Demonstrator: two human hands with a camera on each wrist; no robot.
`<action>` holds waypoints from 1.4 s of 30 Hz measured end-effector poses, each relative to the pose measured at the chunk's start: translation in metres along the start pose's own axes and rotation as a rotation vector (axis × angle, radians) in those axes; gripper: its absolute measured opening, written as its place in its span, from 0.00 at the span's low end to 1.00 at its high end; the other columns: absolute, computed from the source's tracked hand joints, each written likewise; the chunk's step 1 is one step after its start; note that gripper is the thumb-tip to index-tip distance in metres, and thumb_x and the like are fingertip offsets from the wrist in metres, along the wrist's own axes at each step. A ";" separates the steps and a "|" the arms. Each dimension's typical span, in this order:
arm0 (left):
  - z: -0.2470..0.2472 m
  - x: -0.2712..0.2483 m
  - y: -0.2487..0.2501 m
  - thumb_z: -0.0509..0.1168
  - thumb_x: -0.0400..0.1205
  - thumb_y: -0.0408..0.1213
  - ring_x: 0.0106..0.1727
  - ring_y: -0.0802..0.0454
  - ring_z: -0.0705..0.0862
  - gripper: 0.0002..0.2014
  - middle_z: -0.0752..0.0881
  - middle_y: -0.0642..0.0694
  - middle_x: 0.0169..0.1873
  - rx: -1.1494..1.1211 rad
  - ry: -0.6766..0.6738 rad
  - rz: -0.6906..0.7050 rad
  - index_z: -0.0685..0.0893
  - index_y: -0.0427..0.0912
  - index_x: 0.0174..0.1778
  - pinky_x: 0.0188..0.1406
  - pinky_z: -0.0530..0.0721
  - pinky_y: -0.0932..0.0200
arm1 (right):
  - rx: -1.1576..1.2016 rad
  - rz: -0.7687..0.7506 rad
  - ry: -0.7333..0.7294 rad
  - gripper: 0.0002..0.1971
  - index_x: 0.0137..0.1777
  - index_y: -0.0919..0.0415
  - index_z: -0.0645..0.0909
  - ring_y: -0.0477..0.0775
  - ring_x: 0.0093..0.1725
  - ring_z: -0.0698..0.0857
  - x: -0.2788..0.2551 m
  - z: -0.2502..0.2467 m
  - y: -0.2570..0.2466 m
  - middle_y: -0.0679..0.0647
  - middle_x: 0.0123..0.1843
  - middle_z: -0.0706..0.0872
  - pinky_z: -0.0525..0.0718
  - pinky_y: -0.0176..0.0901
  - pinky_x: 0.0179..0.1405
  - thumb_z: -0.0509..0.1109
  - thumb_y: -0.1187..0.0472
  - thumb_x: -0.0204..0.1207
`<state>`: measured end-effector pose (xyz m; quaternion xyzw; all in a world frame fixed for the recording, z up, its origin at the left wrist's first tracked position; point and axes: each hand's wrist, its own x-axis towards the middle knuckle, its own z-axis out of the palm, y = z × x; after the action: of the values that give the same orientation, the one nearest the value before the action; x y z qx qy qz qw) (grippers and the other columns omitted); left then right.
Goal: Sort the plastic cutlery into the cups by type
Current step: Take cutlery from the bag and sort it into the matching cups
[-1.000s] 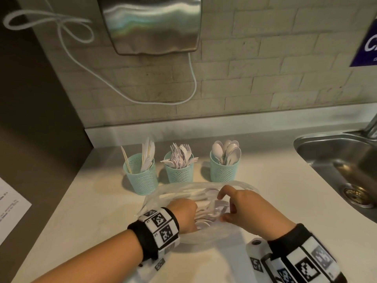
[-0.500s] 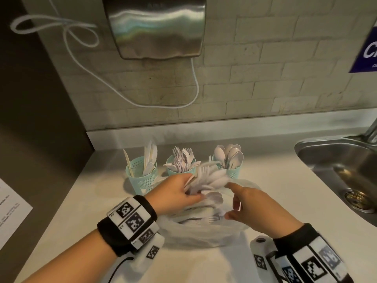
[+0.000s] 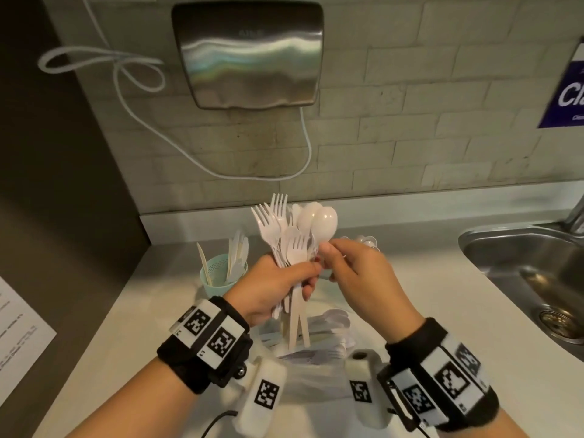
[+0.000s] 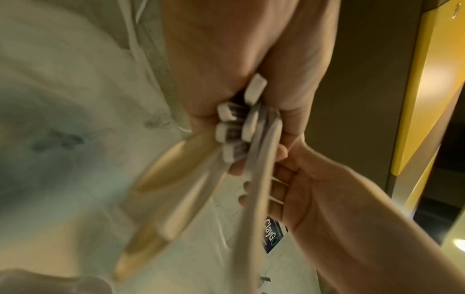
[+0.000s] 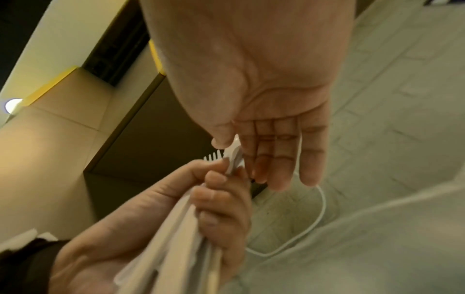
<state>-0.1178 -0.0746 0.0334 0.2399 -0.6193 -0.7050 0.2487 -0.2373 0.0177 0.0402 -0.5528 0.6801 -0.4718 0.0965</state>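
A: What's on the wall behind the table (image 3: 436, 314)?

B: Pale brick-pattern tiles (image 3: 395, 121), with a brushed-steel hand dryer (image 3: 249, 55) mounted high. Its white cable (image 3: 132, 99) loops off to the left, then sags under the dryer.

A: And to the right?

B: A stainless sink (image 3: 531, 273) set into the pale top, its drain (image 3: 559, 320) showing. Above it hangs a dark blue sign (image 3: 565, 90), cut off by the edge.

A: The left side?

B: A dark panel (image 3: 47, 184), and low down a printed white sheet (image 3: 19, 330). The wrist views show yellow trim (image 4: 427, 99), possibly a cabinet edge; it's too blurred to say.
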 end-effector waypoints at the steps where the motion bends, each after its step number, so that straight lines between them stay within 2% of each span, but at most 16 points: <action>1: 0.001 -0.001 -0.001 0.63 0.80 0.26 0.25 0.53 0.77 0.05 0.79 0.43 0.27 0.006 -0.011 0.005 0.83 0.34 0.49 0.26 0.78 0.62 | 0.047 0.016 0.001 0.16 0.45 0.56 0.86 0.45 0.38 0.85 0.003 0.004 0.000 0.47 0.35 0.87 0.86 0.46 0.45 0.60 0.50 0.82; 3: 0.003 -0.002 -0.001 0.61 0.80 0.24 0.26 0.52 0.78 0.07 0.80 0.41 0.29 0.006 -0.032 0.017 0.81 0.32 0.52 0.26 0.79 0.61 | 0.121 0.056 0.011 0.14 0.42 0.57 0.85 0.46 0.35 0.86 0.006 0.012 0.001 0.49 0.32 0.86 0.86 0.46 0.44 0.63 0.50 0.81; 6: 0.003 -0.004 -0.002 0.61 0.80 0.23 0.26 0.52 0.80 0.09 0.83 0.42 0.29 -0.005 -0.048 0.013 0.83 0.36 0.51 0.24 0.81 0.61 | 0.331 0.142 0.012 0.11 0.40 0.59 0.84 0.49 0.27 0.85 0.007 0.021 0.004 0.51 0.27 0.86 0.88 0.51 0.40 0.68 0.53 0.79; 8: 0.001 -0.006 -0.003 0.61 0.81 0.24 0.27 0.52 0.81 0.09 0.84 0.43 0.29 -0.020 -0.044 0.004 0.83 0.38 0.50 0.26 0.83 0.60 | 0.419 0.167 0.044 0.10 0.39 0.62 0.84 0.44 0.25 0.84 0.007 0.023 0.006 0.49 0.26 0.84 0.86 0.41 0.36 0.69 0.57 0.78; 11: -0.003 -0.009 -0.008 0.61 0.82 0.29 0.30 0.51 0.85 0.06 0.86 0.43 0.31 -0.067 -0.030 -0.018 0.84 0.37 0.50 0.32 0.87 0.58 | 0.442 0.182 0.096 0.07 0.40 0.61 0.84 0.38 0.31 0.83 0.009 0.022 0.010 0.46 0.30 0.85 0.82 0.29 0.35 0.70 0.59 0.78; 16: -0.005 -0.010 -0.014 0.62 0.83 0.33 0.30 0.50 0.85 0.09 0.87 0.40 0.34 -0.092 -0.012 -0.024 0.84 0.35 0.53 0.33 0.87 0.58 | 0.554 0.252 0.064 0.10 0.45 0.66 0.81 0.48 0.33 0.83 0.008 0.024 0.009 0.52 0.33 0.84 0.83 0.43 0.37 0.65 0.59 0.81; 18: -0.004 -0.011 -0.014 0.61 0.83 0.32 0.30 0.50 0.86 0.08 0.88 0.39 0.36 -0.067 -0.032 -0.017 0.84 0.38 0.53 0.32 0.87 0.58 | 0.596 0.253 0.007 0.12 0.49 0.70 0.80 0.45 0.28 0.81 0.006 0.026 0.005 0.56 0.34 0.83 0.81 0.38 0.29 0.64 0.59 0.81; 21: -0.003 -0.013 -0.014 0.61 0.83 0.32 0.30 0.50 0.87 0.08 0.88 0.38 0.38 -0.038 -0.062 -0.020 0.84 0.41 0.54 0.29 0.88 0.59 | 0.616 0.298 -0.020 0.11 0.47 0.69 0.80 0.40 0.21 0.78 0.004 0.027 0.001 0.58 0.32 0.81 0.77 0.31 0.21 0.65 0.59 0.81; 24: -0.003 -0.013 -0.014 0.62 0.83 0.33 0.30 0.51 0.87 0.08 0.89 0.40 0.38 -0.031 -0.068 -0.017 0.84 0.40 0.54 0.30 0.87 0.59 | 0.629 0.306 0.032 0.14 0.48 0.75 0.80 0.46 0.24 0.80 0.005 0.027 0.003 0.70 0.36 0.83 0.77 0.36 0.21 0.66 0.60 0.80; 26: -0.005 -0.013 -0.016 0.62 0.83 0.34 0.31 0.50 0.87 0.08 0.89 0.41 0.37 -0.006 -0.065 -0.015 0.85 0.41 0.53 0.32 0.88 0.56 | 0.654 0.309 0.069 0.14 0.49 0.75 0.81 0.55 0.28 0.82 0.007 0.027 0.005 0.74 0.40 0.85 0.79 0.43 0.23 0.67 0.60 0.80; 28: -0.005 -0.014 -0.017 0.62 0.83 0.35 0.32 0.49 0.87 0.08 0.89 0.41 0.37 0.022 -0.062 -0.021 0.85 0.42 0.53 0.35 0.88 0.53 | 0.675 0.320 0.110 0.12 0.49 0.73 0.82 0.59 0.35 0.86 0.008 0.024 0.005 0.69 0.41 0.88 0.85 0.49 0.32 0.65 0.61 0.80; 30: -0.006 -0.016 -0.018 0.61 0.83 0.35 0.33 0.48 0.87 0.11 0.89 0.40 0.37 0.020 -0.078 -0.013 0.82 0.46 0.60 0.37 0.88 0.51 | 0.711 0.320 0.121 0.11 0.47 0.68 0.83 0.57 0.39 0.88 0.010 0.020 0.005 0.61 0.39 0.89 0.88 0.47 0.40 0.62 0.61 0.82; 32: -0.006 -0.016 -0.020 0.61 0.83 0.34 0.33 0.46 0.86 0.14 0.89 0.39 0.37 0.007 -0.098 0.005 0.80 0.53 0.63 0.37 0.89 0.53 | 0.789 0.313 0.109 0.13 0.43 0.62 0.84 0.54 0.37 0.89 0.011 0.014 0.003 0.56 0.36 0.91 0.88 0.44 0.40 0.60 0.62 0.84; 34: -0.006 -0.016 -0.020 0.62 0.83 0.34 0.31 0.47 0.86 0.10 0.89 0.39 0.36 0.023 -0.088 -0.006 0.82 0.50 0.57 0.35 0.88 0.56 | 0.874 0.306 0.132 0.13 0.44 0.63 0.83 0.53 0.39 0.90 0.012 0.007 0.003 0.56 0.38 0.91 0.90 0.43 0.40 0.58 0.62 0.84; 37: -0.010 -0.015 -0.022 0.63 0.82 0.36 0.28 0.48 0.84 0.06 0.86 0.41 0.31 0.053 -0.054 -0.027 0.83 0.37 0.48 0.32 0.86 0.55 | 0.969 0.270 0.201 0.09 0.55 0.68 0.76 0.55 0.43 0.89 0.016 -0.010 0.009 0.58 0.42 0.85 0.89 0.46 0.47 0.55 0.65 0.85; 42: -0.012 -0.012 -0.023 0.64 0.81 0.39 0.24 0.49 0.75 0.09 0.75 0.46 0.21 0.028 0.018 0.000 0.78 0.41 0.36 0.27 0.78 0.59 | 1.122 0.243 0.203 0.09 0.49 0.64 0.72 0.51 0.38 0.79 0.032 -0.045 0.023 0.54 0.36 0.76 0.81 0.48 0.54 0.52 0.74 0.84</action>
<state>-0.1021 -0.0739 0.0097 0.2495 -0.6268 -0.6942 0.2510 -0.2937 0.0131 0.0598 -0.2873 0.3904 -0.7960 0.3625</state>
